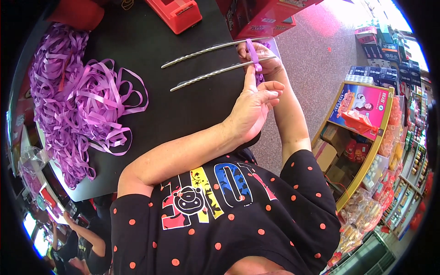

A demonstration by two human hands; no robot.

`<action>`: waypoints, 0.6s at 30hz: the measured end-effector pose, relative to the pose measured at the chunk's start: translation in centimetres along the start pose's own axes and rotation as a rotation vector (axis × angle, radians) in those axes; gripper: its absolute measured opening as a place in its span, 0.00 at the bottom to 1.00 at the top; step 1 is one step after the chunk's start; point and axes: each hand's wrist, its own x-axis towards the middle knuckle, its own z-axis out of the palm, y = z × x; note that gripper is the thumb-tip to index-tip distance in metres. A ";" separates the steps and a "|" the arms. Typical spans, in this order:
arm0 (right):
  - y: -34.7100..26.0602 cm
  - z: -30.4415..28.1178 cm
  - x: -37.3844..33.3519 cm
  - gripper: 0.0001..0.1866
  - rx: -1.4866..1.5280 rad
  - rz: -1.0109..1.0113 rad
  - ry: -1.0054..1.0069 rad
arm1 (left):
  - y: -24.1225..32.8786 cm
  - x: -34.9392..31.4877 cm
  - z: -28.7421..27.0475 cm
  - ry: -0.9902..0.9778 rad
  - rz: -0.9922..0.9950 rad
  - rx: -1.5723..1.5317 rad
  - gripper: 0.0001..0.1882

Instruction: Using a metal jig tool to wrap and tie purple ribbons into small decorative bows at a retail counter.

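Observation:
Two slim silver metal chopsticks [201,78] with spiral-twisted shafts lie side by side, pointing left over the black table. A purple ribbon [253,55] loops across both near their right ends. My right hand [270,63] is behind and under that end, its fingers closed around the chopsticks; its exact grip is partly hidden. More purple ribbon bunches below it. My left hand [256,103] is just nearer to me, with its index finger stretched up to touch the ribbon and the other fingers apart, loosely bent, holding nothing.
A large tangled heap of purple ribbon [87,101] covers the left of the black table [174,110]. A red tape dispenser [181,16] and red boxes [261,20] stand at the far side. Right, a yellow-edged display case [362,178] holds packets. Another person [87,238] is at lower left.

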 end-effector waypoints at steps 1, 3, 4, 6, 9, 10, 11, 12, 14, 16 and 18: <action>-0.4 0.1 -0.1 0.18 -0.079 0.032 0.046 | 0.0 0.0 0.0 0.001 0.004 0.009 0.45; -1.4 -0.3 -0.8 0.17 -0.159 0.064 0.094 | 0.0 -0.1 0.1 -0.007 0.005 0.008 0.45; -2.2 -0.8 -1.2 0.16 -0.235 0.121 0.137 | 0.0 -0.1 0.2 -0.017 0.005 0.009 0.45; -3.4 0.8 -1.1 0.10 -0.340 0.238 0.284 | 0.1 -0.1 0.2 -0.003 0.013 0.014 0.44; -5.6 2.9 -1.2 0.08 -0.430 0.377 0.457 | -0.1 0.0 0.1 -0.010 0.025 0.032 0.44; -6.2 2.9 -1.2 0.08 -0.399 0.407 0.424 | -0.2 0.0 0.0 -0.022 0.038 0.046 0.43; -6.6 2.7 -1.3 0.08 -0.401 0.405 0.427 | -0.3 0.1 -0.1 -0.025 0.037 0.046 0.43; -7.0 3.1 -1.0 0.08 -0.394 0.437 0.405 | -0.3 0.1 -0.1 -0.019 0.035 0.058 0.43; -7.2 4.5 -1.0 0.07 -0.452 0.447 0.486 | -0.3 0.2 0.0 -0.017 0.034 0.069 0.43; -8.0 4.5 -1.6 0.07 -0.415 0.471 0.501 | -0.5 0.3 0.2 0.010 0.026 0.045 0.44; -8.3 5.2 -1.7 0.07 -0.379 0.496 0.510 | -0.5 0.3 0.2 -0.011 0.042 0.007 0.46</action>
